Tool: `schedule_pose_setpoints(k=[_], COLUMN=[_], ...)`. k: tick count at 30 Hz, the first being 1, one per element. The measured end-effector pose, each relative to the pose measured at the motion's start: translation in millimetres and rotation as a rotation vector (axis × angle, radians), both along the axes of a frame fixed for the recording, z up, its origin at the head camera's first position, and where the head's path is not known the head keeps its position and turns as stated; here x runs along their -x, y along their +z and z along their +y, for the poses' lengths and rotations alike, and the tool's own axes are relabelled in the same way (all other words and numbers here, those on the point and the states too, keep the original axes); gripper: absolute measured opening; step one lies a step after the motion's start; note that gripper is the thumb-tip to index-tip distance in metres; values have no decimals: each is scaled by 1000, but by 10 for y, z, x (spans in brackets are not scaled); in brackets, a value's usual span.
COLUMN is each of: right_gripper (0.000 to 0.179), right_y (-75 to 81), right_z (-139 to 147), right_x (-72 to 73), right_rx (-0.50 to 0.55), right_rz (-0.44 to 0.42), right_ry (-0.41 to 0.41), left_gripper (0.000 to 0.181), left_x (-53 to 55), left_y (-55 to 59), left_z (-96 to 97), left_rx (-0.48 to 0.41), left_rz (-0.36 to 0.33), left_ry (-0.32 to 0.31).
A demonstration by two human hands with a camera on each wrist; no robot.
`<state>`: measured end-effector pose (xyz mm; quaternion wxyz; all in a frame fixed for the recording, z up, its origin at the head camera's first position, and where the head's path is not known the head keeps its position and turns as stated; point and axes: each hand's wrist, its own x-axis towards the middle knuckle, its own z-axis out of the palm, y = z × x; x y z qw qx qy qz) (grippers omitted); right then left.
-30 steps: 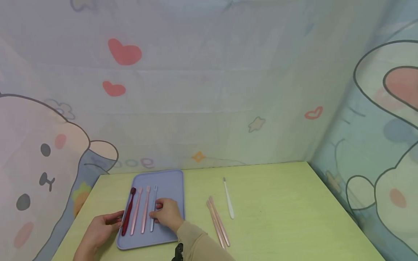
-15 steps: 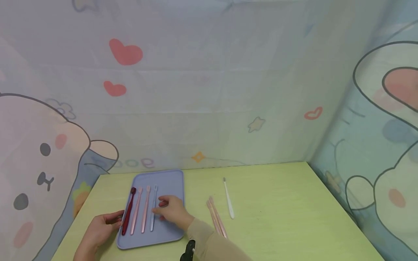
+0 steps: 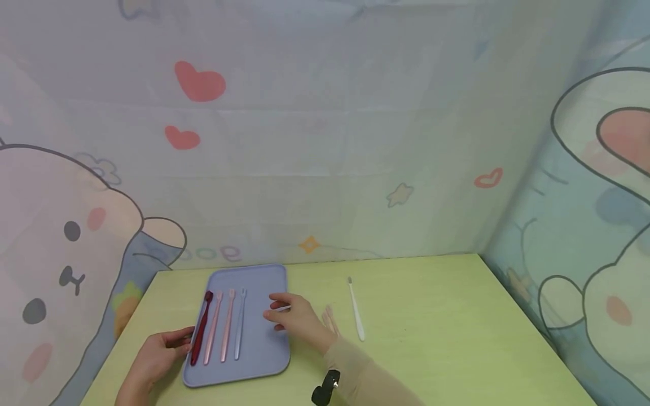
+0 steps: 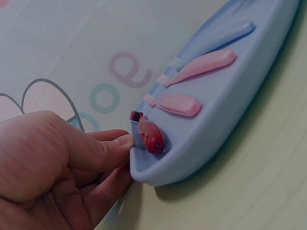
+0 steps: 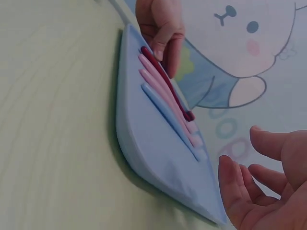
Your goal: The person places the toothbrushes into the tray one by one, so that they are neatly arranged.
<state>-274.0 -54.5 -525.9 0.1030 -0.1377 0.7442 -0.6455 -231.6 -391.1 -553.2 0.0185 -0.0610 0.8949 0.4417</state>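
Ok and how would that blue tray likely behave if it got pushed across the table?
The blue tray is probably stiff, since its walls show no sag. Low and broad, it seems unlikely to tip. The toothbrushes on it could slide or roll, as nothing visible fixes them, though the raised edge should help contain them.

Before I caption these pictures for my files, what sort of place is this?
Probably a staged tabletop set: a cartoon backdrop hangs behind a yellowish table, where four toothbrushes lie on a blue tray.
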Motion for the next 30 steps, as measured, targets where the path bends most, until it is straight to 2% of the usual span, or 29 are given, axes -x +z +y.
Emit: schedule_pose_setpoints(k=[11,17,21,24,30], right_gripper=[54,55,53,51,51], right_y=[4,-40,-63,-84,-186], right_z=[709,1203,1498,1673,1831], right_x=[97,101,73,50,10], right_rx=[-28,-86,-118,-142,-254], right_rz=[47,74,96,104,107], right_ry=[-16,-47,-106,-184,-323], left_gripper=[45,44,44,43,42], left_x=[-22,-35,-35,-25,-30], left_y=[57,59,53,55,34], left_z=[52,70,88,111,101], left_rx=[7,-5,-1,3,8], left_rz=[33,18,23,25,14], left_ry=[-12,-17,-20,-17,-13])
